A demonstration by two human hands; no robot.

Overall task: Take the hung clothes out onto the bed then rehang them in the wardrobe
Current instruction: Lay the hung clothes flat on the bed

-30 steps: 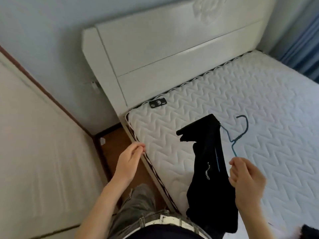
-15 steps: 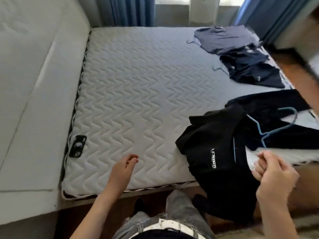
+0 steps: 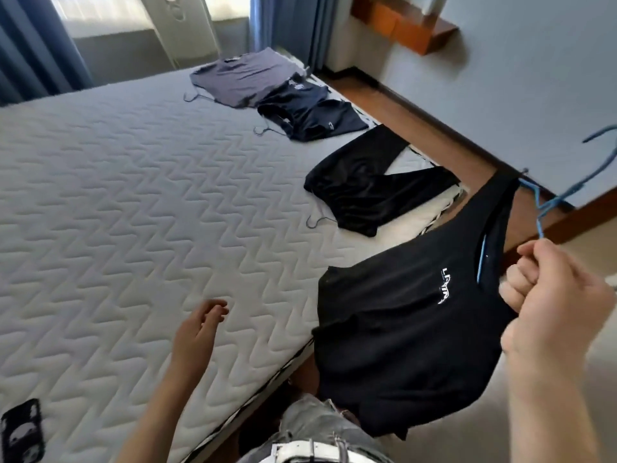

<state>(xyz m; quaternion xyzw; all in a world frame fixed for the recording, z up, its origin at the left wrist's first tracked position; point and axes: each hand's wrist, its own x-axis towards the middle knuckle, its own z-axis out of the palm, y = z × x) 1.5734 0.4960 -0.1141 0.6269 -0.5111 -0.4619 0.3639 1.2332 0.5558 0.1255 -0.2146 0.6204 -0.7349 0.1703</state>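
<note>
Shirt (image 3: 400, 345), limp black, right hand (image 3: 551, 302) gripping its thin blue hanger (image 3: 542, 208), left hand (image 3: 197, 332) relaxed

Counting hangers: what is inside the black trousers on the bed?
A hanger hook sticks out beside the black trousers at the waistband; the rest of the hanger is covered by fabric.

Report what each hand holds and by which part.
Right hand grips the blue hanger by a wire arm below its hook, black T-shirt hanging on it. Left hand holds nothing.
</note>
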